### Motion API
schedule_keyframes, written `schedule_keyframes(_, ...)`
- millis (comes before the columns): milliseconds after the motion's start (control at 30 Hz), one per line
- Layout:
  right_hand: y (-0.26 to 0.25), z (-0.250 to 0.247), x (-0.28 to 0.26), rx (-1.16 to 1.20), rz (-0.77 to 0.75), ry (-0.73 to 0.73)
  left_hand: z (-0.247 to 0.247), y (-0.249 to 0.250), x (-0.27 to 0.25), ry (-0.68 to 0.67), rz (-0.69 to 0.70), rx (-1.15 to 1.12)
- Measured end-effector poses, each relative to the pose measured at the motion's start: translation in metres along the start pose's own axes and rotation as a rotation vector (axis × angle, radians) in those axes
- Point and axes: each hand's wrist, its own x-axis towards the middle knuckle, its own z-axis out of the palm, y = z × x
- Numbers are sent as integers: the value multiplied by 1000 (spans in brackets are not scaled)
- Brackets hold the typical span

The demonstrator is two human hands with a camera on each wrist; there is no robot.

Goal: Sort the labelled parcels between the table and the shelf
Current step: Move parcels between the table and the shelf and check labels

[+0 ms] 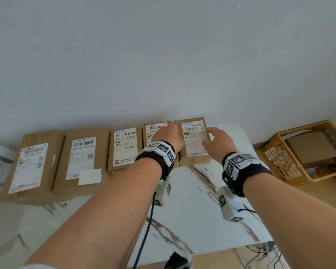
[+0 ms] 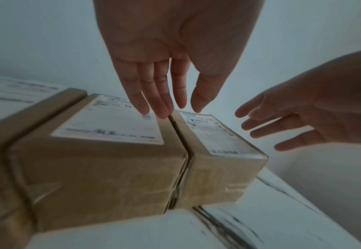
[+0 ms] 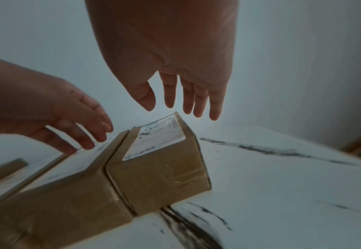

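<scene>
Several brown labelled parcels stand in a row along the wall on the white marble table (image 1: 194, 206). The rightmost parcel (image 1: 193, 140) (image 2: 222, 151) (image 3: 160, 168) touches its neighbour (image 1: 153, 133) (image 2: 111, 151). My left hand (image 1: 168, 137) (image 2: 166, 94) hovers over the seam between these two, fingers straight, fingertips near the neighbour's label. My right hand (image 1: 216, 140) (image 3: 183, 94) hangs open just above the rightmost parcel's right edge. Neither hand holds anything.
Three more parcels (image 1: 122, 148), (image 1: 83, 160), (image 1: 31, 166) fill the row to the left. An orange plastic crate (image 1: 279, 162) with a cardboard box inside sits on the floor to the right. Cables hang below the table's near edge.
</scene>
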Motion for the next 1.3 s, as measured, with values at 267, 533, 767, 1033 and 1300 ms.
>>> schedule_keyframes(267, -2, 3, -94, -236, -96, -15, 0, -19, -109, 46, 6, 27)
schedule_keyframes(533, -27, 36, -170, -366, -254, -79, -1, -63, -205, 35, -70, -13)
schedule_keyframes(767, -66, 81, -222, -469, -397, -145, -16, -120, -272, 54, -158, -10)
schedule_keyframes(1033, -126, 162, -299, -570, -513, -205, -29, -217, -358, 62, -250, 39)
schedule_keyframes(1300, -197, 280, -415, -628, -621, -283, -41, -360, -474, 63, -360, -35)
